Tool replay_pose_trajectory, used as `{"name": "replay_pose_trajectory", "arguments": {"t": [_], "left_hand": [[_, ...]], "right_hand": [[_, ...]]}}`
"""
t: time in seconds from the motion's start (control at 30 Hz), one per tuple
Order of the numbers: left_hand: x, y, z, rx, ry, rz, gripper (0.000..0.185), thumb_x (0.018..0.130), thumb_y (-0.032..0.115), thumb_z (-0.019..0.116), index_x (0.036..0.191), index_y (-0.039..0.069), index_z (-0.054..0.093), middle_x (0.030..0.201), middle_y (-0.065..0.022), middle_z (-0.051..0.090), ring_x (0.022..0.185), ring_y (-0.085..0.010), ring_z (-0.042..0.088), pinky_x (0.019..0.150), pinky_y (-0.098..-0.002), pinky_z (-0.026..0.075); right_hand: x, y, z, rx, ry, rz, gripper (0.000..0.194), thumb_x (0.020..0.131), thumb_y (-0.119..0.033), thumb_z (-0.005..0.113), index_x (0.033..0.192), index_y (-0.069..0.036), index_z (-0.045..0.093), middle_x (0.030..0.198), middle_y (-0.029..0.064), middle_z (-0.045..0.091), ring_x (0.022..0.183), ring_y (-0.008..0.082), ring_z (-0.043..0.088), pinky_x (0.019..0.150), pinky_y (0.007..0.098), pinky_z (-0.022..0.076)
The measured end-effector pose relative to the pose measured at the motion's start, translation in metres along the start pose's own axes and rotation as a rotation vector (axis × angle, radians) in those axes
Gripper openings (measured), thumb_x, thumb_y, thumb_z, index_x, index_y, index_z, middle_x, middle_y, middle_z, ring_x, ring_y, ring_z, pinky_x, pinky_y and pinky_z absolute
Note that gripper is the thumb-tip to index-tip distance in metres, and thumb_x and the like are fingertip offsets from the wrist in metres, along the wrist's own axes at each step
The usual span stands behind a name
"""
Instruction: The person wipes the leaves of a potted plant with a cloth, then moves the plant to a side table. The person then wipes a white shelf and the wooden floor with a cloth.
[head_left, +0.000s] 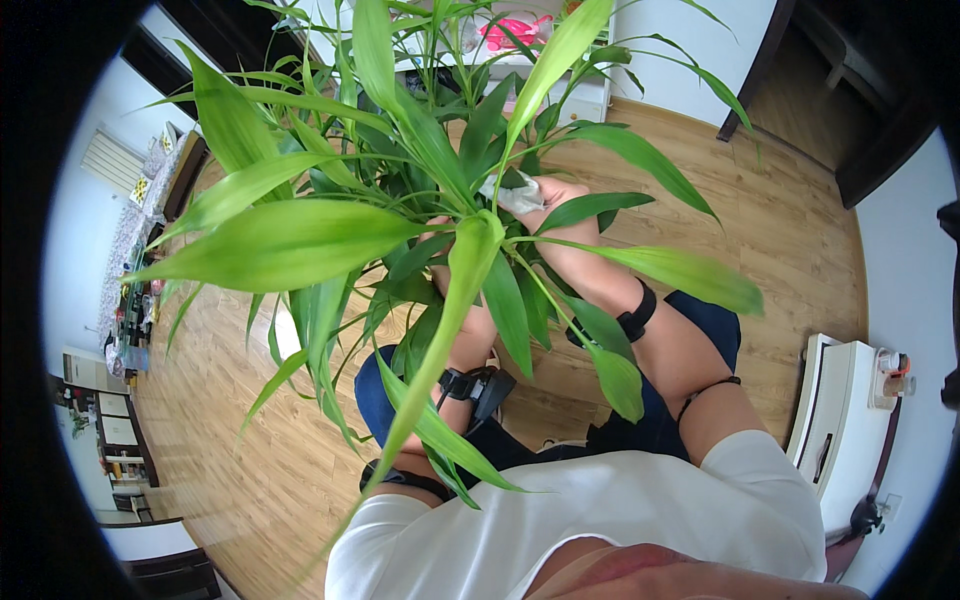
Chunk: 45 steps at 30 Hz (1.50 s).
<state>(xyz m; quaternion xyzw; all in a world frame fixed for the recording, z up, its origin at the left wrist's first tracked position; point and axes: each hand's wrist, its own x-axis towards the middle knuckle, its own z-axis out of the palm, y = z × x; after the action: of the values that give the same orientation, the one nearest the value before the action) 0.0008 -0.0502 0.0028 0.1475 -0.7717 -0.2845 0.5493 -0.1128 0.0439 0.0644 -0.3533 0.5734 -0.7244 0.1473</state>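
Observation:
A large green houseplant that looks like lucky bamboo (300, 244) rises in front of me, its long leaves spreading over both forearms. Among those leaves, my right hand (564, 192) grips a crumpled white cloth or tissue (517, 195). A dark green leaf tip shows against the cloth; whether the cloth wraps a leaf is hidden. My left hand (441, 232) is deep in the foliage, left of and closer to me than the right. Leaves cover most of its fingers, so what it touches cannot be made out. The plant's base is out of sight.
Behind the plant stands a white shelf unit with a pink plastic toy (517, 34). To my right is a white cabinet (844, 409) by the wall, with small jars (892, 375) beside it. A patterned sofa (124, 240) and a cluttered glass table (139, 315) lie far left.

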Motion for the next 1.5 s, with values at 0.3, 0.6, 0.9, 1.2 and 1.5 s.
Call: {"name": "replay_pose_trajectory", "arguments": {"t": [0.3,0.6,0.9,1.2,1.5], "left_hand": [[0.002,0.018,0.004,-0.501,0.017,-0.350,0.055,0.088,0.006,0.074,0.132,0.005,0.041,0.123,-0.0100,0.058,0.107,-0.0162,0.060,0.093,-0.0287,0.049],[0.000,0.013,0.007,-0.491,-0.010,-0.322,0.057,0.087,-0.013,0.064,0.134,0.004,0.037,0.118,-0.0101,0.055,0.103,-0.0171,0.061,0.093,-0.0294,0.050],[0.001,0.022,0.008,-0.582,0.027,-0.389,0.061,0.089,-0.011,0.065,0.138,0.008,0.033,0.118,-0.0061,0.049,0.107,-0.0139,0.057,0.108,-0.0397,0.050],[0.001,0.015,0.011,-0.533,0.048,-0.371,0.057,0.092,-0.005,0.066,0.137,0.009,0.034,0.117,-0.0054,0.050,0.105,-0.0147,0.057,0.108,-0.0410,0.049],[-0.003,0.008,0.018,-0.587,0.064,-0.308,0.050,0.095,-0.005,0.066,0.135,0.004,0.036,0.114,-0.0064,0.054,0.101,-0.0120,0.057,0.089,-0.0259,0.048]], "right_hand": [[0.003,-0.010,-0.005,0.063,0.112,-0.030,0.018,0.093,-0.010,0.076,0.107,0.002,0.077,0.094,-0.0009,0.075,0.079,0.0027,0.062,0.070,0.0222,0.0516],[0.001,-0.022,-0.014,0.195,0.106,-0.016,0.021,0.093,-0.011,0.076,0.111,0.000,0.076,0.096,0.0007,0.075,0.080,0.0052,0.065,0.070,0.0237,0.0525],[0.027,-0.023,-0.070,0.144,0.128,-0.107,0.021,0.098,-0.015,0.071,0.111,0.001,0.072,0.098,0.0064,0.075,0.086,0.0106,0.069,0.074,0.0275,0.0553],[0.026,-0.065,-0.096,0.005,-0.080,0.208,0.034,0.106,-0.020,0.060,0.124,0.008,0.061,0.114,0.0147,0.070,0.101,0.0221,0.072,0.083,0.0323,0.0661],[0.019,-0.046,-0.052,-0.284,-0.418,0.455,0.038,0.100,-0.037,0.068,0.110,-0.001,0.073,0.095,0.0024,0.072,0.083,0.0085,0.065,0.073,0.0287,0.0563]]}}
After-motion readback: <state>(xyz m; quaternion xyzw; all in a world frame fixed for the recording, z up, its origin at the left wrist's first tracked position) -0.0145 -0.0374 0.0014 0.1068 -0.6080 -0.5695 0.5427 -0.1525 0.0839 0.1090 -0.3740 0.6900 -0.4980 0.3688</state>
